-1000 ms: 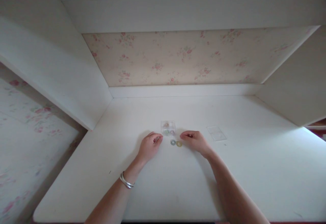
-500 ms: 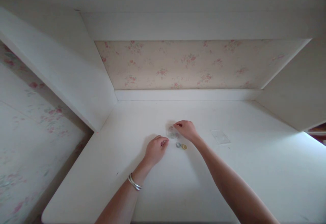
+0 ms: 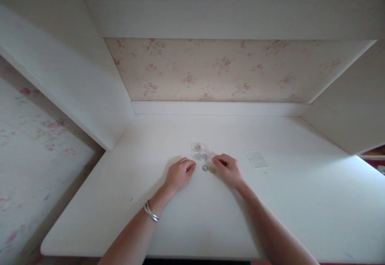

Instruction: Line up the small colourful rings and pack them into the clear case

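A small clear plastic box [image 3: 192, 149] sits on the white tabletop with several small ring-shaped pieces inside, in pinkish, greenish and brownish tones. Just in front of it lie a grey-green ring [image 3: 205, 168] and a gold-coloured ring [image 3: 212, 170], side by side. My left hand [image 3: 181, 174] rests at the box's near left corner, its fingers curled together; whether they touch the box I cannot tell. My right hand [image 3: 227, 169] is to the right of the two rings, thumb and fingers pinched close, and nothing shows between them.
A flat clear plastic lid or tray [image 3: 256, 159] lies to the right of my right hand. The white desk [image 3: 192, 225] is bounded by a side panel [image 3: 90, 84] on the left, another on the right, and a low ledge with floral wallpaper [image 3: 222, 66] behind. A shelf overhangs the back.
My right hand has drawn back from over the box to the right of the two loose rings. The box's contents show more fully. My left hand has stayed beside the box; the view has shifted slightly.
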A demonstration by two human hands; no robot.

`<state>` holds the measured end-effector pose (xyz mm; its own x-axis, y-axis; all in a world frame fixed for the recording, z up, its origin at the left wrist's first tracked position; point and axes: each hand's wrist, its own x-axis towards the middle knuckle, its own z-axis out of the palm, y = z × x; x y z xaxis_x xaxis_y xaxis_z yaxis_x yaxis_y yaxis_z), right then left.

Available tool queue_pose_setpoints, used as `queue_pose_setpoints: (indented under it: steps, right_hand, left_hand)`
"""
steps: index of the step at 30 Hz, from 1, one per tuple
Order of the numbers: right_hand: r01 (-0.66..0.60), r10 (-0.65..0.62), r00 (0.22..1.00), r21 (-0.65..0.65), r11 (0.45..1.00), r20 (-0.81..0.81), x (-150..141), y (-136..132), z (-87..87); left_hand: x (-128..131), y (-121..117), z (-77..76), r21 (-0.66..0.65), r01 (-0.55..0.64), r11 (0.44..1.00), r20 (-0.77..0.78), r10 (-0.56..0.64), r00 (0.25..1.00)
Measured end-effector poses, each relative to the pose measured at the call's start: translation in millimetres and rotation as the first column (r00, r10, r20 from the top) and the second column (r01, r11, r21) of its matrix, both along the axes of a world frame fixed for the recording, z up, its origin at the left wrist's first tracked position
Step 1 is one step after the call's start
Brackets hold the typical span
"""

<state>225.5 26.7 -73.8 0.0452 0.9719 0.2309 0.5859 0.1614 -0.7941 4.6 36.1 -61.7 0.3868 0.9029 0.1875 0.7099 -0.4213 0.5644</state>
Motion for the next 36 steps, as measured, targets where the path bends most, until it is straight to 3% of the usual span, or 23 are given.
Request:
queue_pose_setpoints:
  steps: [4,7,14,36]
  right_hand:
    - [-0.232,0.213,0.960,0.091,0.968,0.184,-5.2,-8.0,7.8]
    - [-0.331,0.275,0.896,0.112,0.937,0.349,-9.0,-11.0,11.5]
    - [-0.327,0.237,0.843,0.111,0.938,0.482,-12.9,-12.0,10.9]
    - [-0.331,0.234,0.831,0.110,0.937,0.505,-17.0,-12.3,11.4]
  left_hand:
    - [0.2,-0.6,0.9,-0.003,0.007,1.000,-0.013,-0.007,1.000]
    - [0.1,-1.0,1.4,0.004,0.008,1.000,-0.026,-0.008,1.000]
    - [1.1,-1.0,1.9,0.012,0.018,1.000,-0.054,-0.017,0.998]
    - [1.5,-2.6,5.0,-0.009,0.018,1.000,-0.089,-0.018,0.996]
